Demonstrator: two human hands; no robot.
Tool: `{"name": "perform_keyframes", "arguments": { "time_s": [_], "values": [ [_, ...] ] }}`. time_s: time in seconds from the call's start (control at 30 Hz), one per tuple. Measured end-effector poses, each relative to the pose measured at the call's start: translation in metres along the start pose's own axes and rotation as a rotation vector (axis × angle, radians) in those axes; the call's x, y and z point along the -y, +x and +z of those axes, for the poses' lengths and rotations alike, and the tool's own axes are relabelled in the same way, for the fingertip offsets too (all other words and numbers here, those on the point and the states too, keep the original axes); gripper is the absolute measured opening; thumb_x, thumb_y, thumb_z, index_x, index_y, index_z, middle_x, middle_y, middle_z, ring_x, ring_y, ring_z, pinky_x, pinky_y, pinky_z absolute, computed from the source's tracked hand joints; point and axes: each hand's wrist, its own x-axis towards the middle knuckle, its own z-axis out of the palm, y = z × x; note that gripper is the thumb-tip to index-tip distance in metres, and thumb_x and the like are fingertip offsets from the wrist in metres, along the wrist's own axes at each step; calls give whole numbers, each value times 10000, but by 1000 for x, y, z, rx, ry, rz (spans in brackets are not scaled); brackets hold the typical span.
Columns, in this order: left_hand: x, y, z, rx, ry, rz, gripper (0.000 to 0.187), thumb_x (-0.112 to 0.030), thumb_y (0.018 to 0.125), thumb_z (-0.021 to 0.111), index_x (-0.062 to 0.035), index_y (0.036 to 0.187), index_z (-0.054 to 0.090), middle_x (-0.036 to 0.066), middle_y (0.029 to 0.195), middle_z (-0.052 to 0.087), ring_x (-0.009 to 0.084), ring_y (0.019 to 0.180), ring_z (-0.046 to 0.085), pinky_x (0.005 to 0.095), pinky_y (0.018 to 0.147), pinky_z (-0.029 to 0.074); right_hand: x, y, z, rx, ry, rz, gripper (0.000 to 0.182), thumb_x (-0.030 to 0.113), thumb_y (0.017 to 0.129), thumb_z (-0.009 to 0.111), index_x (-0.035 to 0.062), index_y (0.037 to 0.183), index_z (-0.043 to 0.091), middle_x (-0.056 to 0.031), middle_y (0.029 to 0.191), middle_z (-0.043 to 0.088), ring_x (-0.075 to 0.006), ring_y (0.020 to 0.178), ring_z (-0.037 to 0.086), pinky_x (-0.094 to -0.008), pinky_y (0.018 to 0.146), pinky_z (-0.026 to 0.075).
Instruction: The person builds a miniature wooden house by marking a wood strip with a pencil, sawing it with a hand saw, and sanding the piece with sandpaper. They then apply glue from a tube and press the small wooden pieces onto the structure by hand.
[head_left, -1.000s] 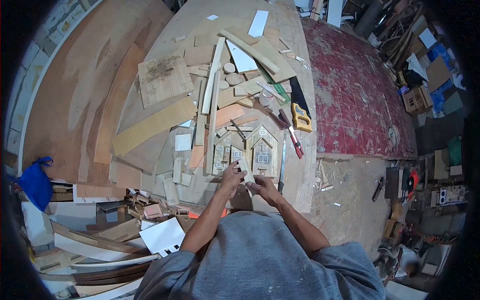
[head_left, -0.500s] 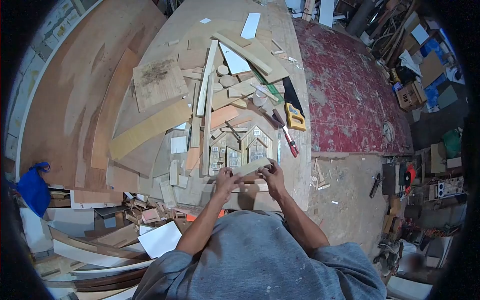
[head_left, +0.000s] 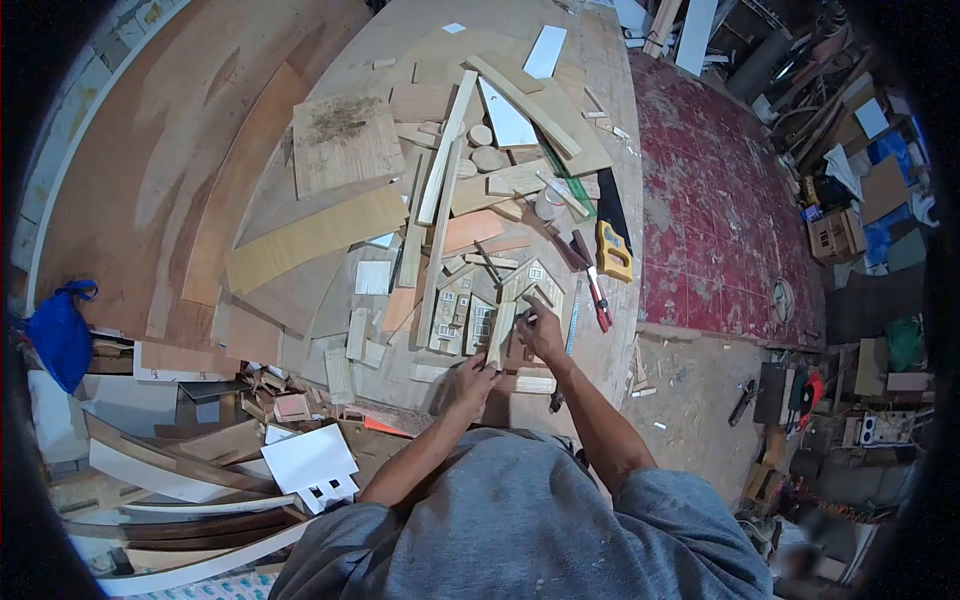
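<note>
Head view, thin wooden strip point(head_left: 499, 338) held upright between both hands over the desk point(head_left: 600, 130), left hand point(head_left: 476, 376) fingers pinched on its lower end, right hand point(head_left: 541, 326) fingers closed near its top, strip partly hidden, small wooden house fronts point(head_left: 462, 310) just behind.

Two hands are working at the table: the left hand point(head_left: 474, 375) and the right hand point(head_left: 541, 328), together gripping one wood strip point(head_left: 499, 335). Three small wooden house fronts point(head_left: 455, 305) are lying side by side just beyond the strip. One handsaw point(head_left: 611, 232) with a yellow handle and one red-handled tool point(head_left: 596, 297) are resting near the table's right edge. One blue bag point(head_left: 57, 335) is hanging at far left.
</note>
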Motion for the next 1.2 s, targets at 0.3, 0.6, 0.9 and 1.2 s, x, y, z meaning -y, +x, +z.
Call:
{"name": "perform_keyframes", "arguments": {
  "time_s": [0.3,0.6,0.9,1.2],
  "values": [
    [14,11,15,-160,-28,48,446,-25,933,625,85,1329,452,155,1149,582,221,994,632,317,853,585,11,46,-16,121,-555,-345,340,84,795,627,111,1127,697,-208,1067,613,-372,977,592,-425,866,512],
    [39,32,23,-458,410,346,369,-103,826,755,11,1168,675,122,870,686,221,829,675,348,732,540,37,55,-20,137,-771,-384,234,281,853,681,143,1034,738,-152,978,608,-356,986,573,-472,866,485],
    [9,8,43,-594,639,231,229,-91,796,769,-4,943,617,132,870,649,235,824,659,354,712,542,27,60,-14,90,-734,-399,237,308,859,682,120,996,728,-137,963,610,-343,993,566,-475,848,476],
    [13,14,33,-425,184,85,178,60,880,632,43,1017,519,148,1065,548,241,907,615,353,819,607,27,59,-14,113,-706,-390,231,301,863,654,127,1001,718,-135,988,617,-343,1008,568,-480,854,471]
  ]
}}
